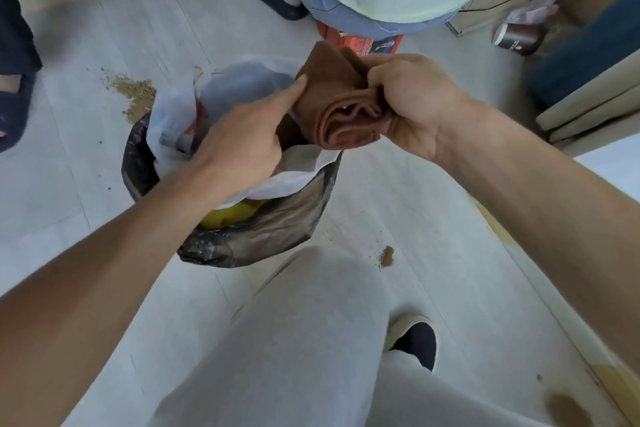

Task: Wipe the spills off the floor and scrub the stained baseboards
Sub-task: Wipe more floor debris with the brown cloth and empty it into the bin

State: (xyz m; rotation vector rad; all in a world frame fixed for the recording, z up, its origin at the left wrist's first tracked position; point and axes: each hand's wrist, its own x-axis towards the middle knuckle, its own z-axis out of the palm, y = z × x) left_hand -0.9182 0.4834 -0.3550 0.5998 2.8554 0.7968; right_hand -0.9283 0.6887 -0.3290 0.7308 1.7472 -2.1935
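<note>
Knee (304, 340): your grey trouser leg is filling the bottom of the view, a dark slipper (415, 343) showing beside it.
Right hand (412, 104): your grip is curling tightly round the bunched brown cloth (339, 104), holding it above the bin.
Left hand (242, 139): your forefinger is pointing straight, touching the cloth's left edge.
Bin (263, 229): a black liner is lining it, a white bag sitting inside.
Spills: brown grains (136, 94) are lying left of the bin; a brown puddle (568, 409) is spreading along the stained baseboard (620, 388).
</note>
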